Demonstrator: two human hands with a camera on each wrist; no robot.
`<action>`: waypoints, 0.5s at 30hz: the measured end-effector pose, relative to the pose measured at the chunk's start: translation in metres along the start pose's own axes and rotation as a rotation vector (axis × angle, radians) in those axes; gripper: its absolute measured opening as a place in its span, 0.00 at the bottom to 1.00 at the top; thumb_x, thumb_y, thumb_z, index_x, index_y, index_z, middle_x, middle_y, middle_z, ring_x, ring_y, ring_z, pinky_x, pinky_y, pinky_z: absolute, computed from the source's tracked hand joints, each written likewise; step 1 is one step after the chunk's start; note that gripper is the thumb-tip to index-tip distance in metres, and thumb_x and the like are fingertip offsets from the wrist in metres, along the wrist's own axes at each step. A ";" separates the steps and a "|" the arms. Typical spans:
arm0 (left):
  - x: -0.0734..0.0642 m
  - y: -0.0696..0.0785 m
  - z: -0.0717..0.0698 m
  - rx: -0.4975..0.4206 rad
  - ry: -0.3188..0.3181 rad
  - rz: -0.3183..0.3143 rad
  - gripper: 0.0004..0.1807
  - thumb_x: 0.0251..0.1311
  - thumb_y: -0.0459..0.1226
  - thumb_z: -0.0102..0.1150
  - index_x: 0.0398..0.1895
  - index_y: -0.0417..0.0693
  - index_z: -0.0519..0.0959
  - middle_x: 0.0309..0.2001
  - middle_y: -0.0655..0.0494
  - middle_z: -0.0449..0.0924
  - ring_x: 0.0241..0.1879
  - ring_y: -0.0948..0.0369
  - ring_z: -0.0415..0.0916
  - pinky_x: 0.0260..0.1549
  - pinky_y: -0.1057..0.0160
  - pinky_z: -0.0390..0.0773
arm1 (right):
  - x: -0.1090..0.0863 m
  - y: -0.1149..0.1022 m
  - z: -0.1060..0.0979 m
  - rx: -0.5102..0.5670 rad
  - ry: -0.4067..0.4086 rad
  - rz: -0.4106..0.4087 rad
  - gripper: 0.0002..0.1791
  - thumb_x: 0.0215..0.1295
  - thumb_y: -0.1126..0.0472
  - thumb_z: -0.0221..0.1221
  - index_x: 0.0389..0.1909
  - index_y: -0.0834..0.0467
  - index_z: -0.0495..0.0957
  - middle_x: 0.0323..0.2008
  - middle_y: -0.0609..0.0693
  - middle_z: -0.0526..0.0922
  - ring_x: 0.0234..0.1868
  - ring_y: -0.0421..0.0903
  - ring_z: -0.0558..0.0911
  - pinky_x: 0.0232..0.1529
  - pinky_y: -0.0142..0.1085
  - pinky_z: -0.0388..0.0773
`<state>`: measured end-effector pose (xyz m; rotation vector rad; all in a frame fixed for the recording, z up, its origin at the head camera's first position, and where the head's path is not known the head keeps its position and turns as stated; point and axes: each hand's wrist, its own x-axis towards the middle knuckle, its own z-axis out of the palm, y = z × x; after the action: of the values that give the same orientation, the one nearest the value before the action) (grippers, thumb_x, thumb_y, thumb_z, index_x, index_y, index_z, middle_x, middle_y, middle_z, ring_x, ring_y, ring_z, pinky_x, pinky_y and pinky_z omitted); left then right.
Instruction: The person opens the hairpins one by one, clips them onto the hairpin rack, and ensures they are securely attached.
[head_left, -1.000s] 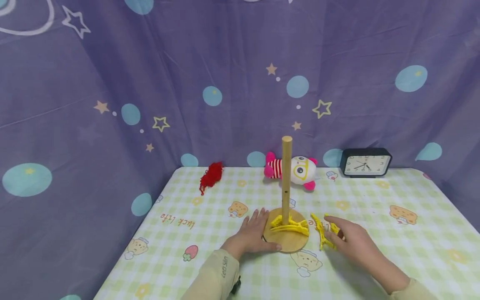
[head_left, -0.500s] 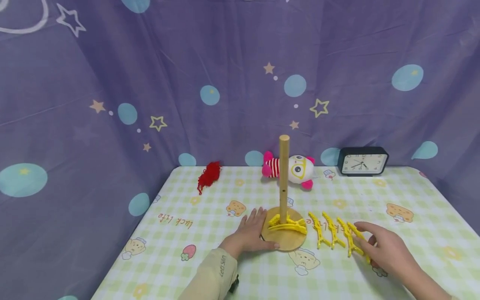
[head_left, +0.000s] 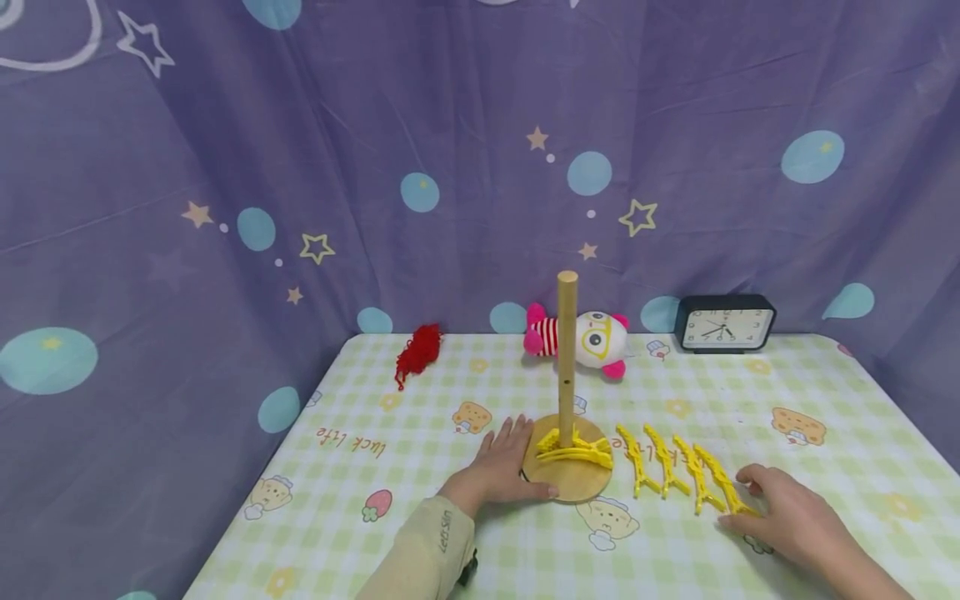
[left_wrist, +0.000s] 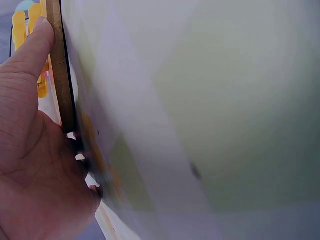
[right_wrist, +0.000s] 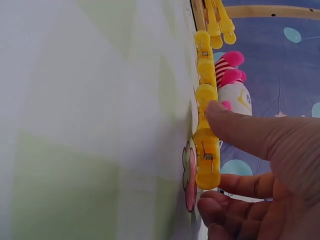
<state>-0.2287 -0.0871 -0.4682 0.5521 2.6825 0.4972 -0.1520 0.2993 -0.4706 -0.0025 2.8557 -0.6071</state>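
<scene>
A wooden stand (head_left: 592,482) with a round base and an upright pole stands on the table. My left hand (head_left: 497,467) rests at the base's left rim, fingers straight and thumb spread over the front edge. Several yellow spring clips (head_left: 555,455) lie on the base around the pole's foot. More yellow clips (head_left: 663,462) lie in a slanted row to the right of the stand. At the near end of the rightmost clip (head_left: 720,477) is my right hand (head_left: 795,517), thumb and forefinger apart on either side of it. The right wrist view shows the clip's spring (right_wrist: 208,156).
Behind the pole lies a plush toy (head_left: 600,340) in pink, white and red stripes. A black clock (head_left: 726,323) stands at the back right. Red yarn (head_left: 420,352) lies at the back left. A purple curtain (head_left: 480,100) hangs behind the checked tablecloth (head_left: 337,517).
My right hand has moved rightward along the row, uncovering several clips laid side by side. In the last half second the rightmost clip's near end swung right. The left hand has stayed put.
</scene>
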 end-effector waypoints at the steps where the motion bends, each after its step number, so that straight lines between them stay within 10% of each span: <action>1: 0.000 0.000 0.000 -0.001 0.001 0.001 0.63 0.48 0.70 0.60 0.79 0.50 0.44 0.79 0.54 0.37 0.77 0.55 0.32 0.72 0.48 0.35 | 0.000 0.001 0.001 -0.003 -0.009 0.007 0.48 0.40 0.29 0.69 0.49 0.67 0.76 0.40 0.56 0.81 0.40 0.55 0.79 0.35 0.52 0.77; 15: -0.002 0.001 0.000 -0.003 0.001 -0.002 0.62 0.49 0.69 0.60 0.79 0.50 0.44 0.79 0.54 0.37 0.77 0.55 0.32 0.72 0.48 0.35 | -0.004 0.005 0.002 -0.014 -0.034 0.001 0.29 0.44 0.33 0.70 0.34 0.53 0.78 0.31 0.46 0.76 0.31 0.43 0.71 0.30 0.42 0.73</action>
<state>-0.2265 -0.0868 -0.4669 0.5480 2.6824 0.5004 -0.1477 0.3029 -0.4739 -0.0139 2.8271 -0.5810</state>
